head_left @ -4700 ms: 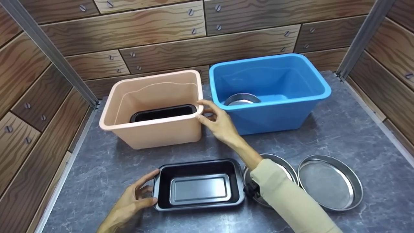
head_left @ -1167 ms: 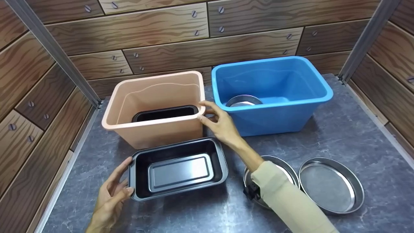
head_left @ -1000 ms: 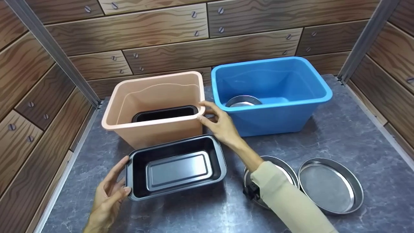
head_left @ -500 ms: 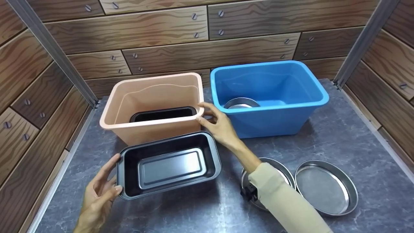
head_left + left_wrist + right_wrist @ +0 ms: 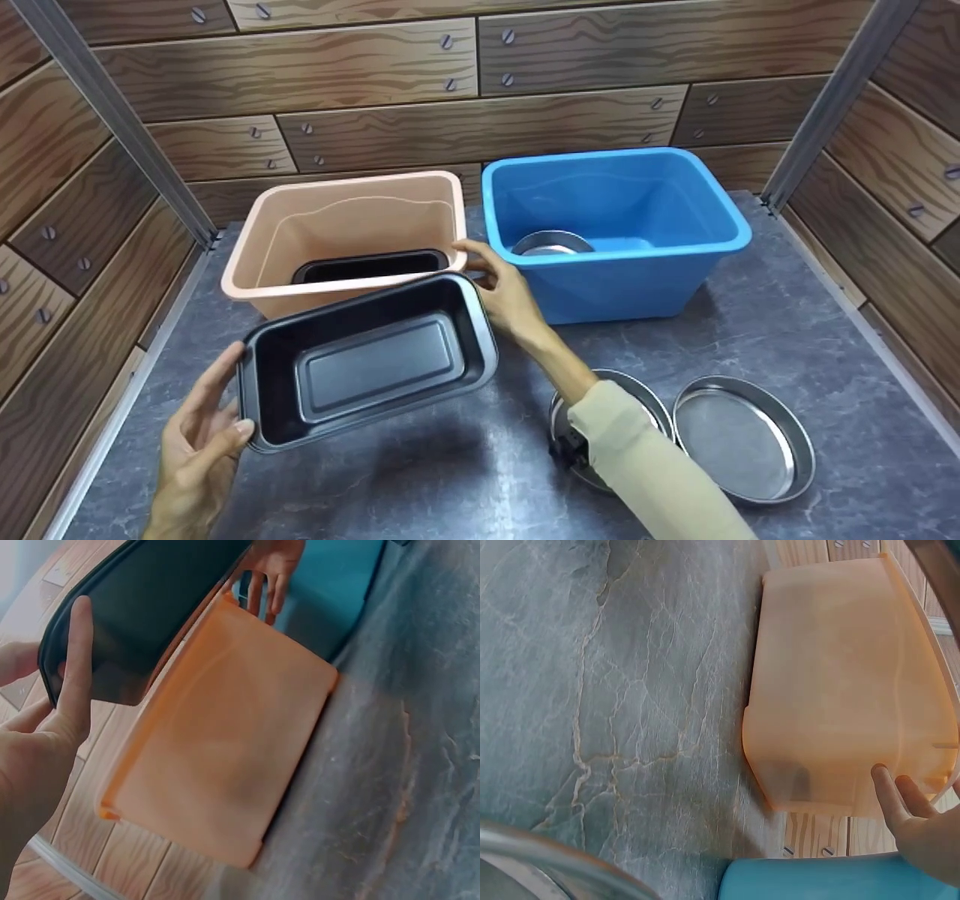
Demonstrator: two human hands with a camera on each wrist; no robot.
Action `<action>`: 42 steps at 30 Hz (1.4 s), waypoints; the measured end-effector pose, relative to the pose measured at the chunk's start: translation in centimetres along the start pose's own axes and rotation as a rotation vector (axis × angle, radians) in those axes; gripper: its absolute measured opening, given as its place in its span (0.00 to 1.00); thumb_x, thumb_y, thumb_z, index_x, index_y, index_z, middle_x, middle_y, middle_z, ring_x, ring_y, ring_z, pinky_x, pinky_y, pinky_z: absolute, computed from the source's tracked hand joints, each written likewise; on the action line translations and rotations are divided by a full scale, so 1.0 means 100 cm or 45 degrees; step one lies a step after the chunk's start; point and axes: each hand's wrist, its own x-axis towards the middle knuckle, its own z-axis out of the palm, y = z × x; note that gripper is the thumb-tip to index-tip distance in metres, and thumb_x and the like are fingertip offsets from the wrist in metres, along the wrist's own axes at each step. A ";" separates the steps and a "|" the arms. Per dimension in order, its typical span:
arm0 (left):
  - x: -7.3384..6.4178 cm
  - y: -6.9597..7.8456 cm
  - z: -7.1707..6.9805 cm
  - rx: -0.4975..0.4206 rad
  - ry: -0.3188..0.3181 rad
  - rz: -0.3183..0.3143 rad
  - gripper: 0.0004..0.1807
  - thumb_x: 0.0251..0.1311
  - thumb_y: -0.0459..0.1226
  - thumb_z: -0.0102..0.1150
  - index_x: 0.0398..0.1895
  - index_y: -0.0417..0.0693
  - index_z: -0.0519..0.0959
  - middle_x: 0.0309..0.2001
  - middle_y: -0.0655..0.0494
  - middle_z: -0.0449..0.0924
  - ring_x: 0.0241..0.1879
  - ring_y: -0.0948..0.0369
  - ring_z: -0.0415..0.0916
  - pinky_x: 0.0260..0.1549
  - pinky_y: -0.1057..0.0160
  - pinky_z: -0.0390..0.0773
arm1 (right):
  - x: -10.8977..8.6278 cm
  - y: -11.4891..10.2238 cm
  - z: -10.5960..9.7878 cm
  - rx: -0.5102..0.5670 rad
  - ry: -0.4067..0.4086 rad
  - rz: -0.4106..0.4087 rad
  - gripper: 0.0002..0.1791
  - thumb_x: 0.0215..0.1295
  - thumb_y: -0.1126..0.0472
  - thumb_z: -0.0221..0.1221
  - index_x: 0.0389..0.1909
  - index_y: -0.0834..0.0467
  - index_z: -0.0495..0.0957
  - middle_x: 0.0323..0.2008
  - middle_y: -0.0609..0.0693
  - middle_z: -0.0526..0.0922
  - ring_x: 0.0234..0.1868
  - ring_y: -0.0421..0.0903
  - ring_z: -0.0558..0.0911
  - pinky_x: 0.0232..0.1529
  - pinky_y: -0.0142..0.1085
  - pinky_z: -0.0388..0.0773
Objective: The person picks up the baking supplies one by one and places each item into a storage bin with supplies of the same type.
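The dark loaf pan (image 5: 382, 360) hangs tilted above the table (image 5: 420, 510), just on the near side of the peach tub (image 5: 367, 217), its left end pinched between thumb and fingers of the left hand (image 5: 193, 442). The right hand (image 5: 510, 300) grips the tub's near right corner. I'd judge the pan light, stiff and slightly slick, best held by its flared ends.

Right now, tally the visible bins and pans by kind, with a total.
Bins: 2 (peach bin, blue bin)
Black rectangular pans: 2 (held pan, pan in peach bin)
Round metal pans: 3 (left pan, right pan, pan in blue bin)
Total: 7
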 end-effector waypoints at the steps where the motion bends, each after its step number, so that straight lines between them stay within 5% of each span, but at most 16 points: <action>1: 0.002 0.000 0.001 -0.012 0.002 0.015 0.43 0.55 0.06 0.27 0.79 0.24 0.45 0.78 0.34 0.53 0.70 0.44 0.70 0.65 0.51 0.77 | 0.000 0.000 0.000 0.006 -0.003 -0.001 0.25 0.72 0.63 0.65 0.68 0.53 0.76 0.54 0.59 0.86 0.46 0.49 0.87 0.49 0.35 0.86; 13: 0.030 0.003 0.010 -0.235 0.133 0.246 0.42 0.54 0.05 0.25 0.78 0.21 0.48 0.74 0.28 0.56 0.63 0.39 0.75 0.54 0.51 0.86 | 0.001 0.001 -0.001 0.005 0.000 -0.085 0.26 0.72 0.69 0.63 0.69 0.58 0.75 0.59 0.61 0.83 0.56 0.54 0.84 0.57 0.40 0.86; 18: 0.043 0.006 0.013 -0.312 0.167 0.288 0.42 0.54 0.04 0.25 0.78 0.22 0.48 0.76 0.29 0.54 0.61 0.39 0.77 0.47 0.55 0.90 | 0.001 0.000 -0.003 -0.032 0.008 -0.080 0.25 0.72 0.67 0.64 0.69 0.57 0.75 0.56 0.59 0.84 0.52 0.52 0.85 0.49 0.35 0.85; 24: 0.055 0.007 0.016 -0.302 0.265 0.302 0.42 0.56 0.04 0.27 0.78 0.24 0.51 0.78 0.34 0.53 0.51 0.46 0.81 0.31 0.64 0.91 | 0.000 0.000 -0.004 -0.072 0.012 -0.085 0.25 0.72 0.64 0.65 0.68 0.55 0.76 0.60 0.57 0.83 0.54 0.50 0.84 0.49 0.36 0.85; 29: 0.065 0.007 0.017 -0.205 0.397 0.310 0.42 0.56 0.05 0.32 0.78 0.27 0.55 0.76 0.35 0.53 0.55 0.45 0.81 0.37 0.59 0.91 | 0.000 -0.001 -0.003 -0.080 -0.001 -0.078 0.26 0.71 0.62 0.66 0.69 0.54 0.76 0.59 0.58 0.84 0.50 0.49 0.86 0.48 0.35 0.85; 34: 0.074 0.005 0.014 -0.238 0.465 0.307 0.42 0.55 0.04 0.36 0.76 0.28 0.60 0.76 0.36 0.54 0.59 0.42 0.79 0.38 0.53 0.91 | 0.001 -0.002 -0.003 -0.076 0.002 -0.067 0.26 0.71 0.60 0.66 0.69 0.53 0.76 0.59 0.56 0.83 0.50 0.49 0.85 0.49 0.35 0.85; 42: 0.087 0.000 0.008 -0.142 0.568 0.255 0.42 0.56 0.05 0.40 0.76 0.31 0.62 0.75 0.39 0.56 0.55 0.46 0.81 0.35 0.58 0.92 | 0.001 -0.001 -0.001 -0.064 0.016 -0.063 0.26 0.72 0.62 0.65 0.69 0.57 0.75 0.63 0.56 0.80 0.54 0.51 0.84 0.53 0.41 0.86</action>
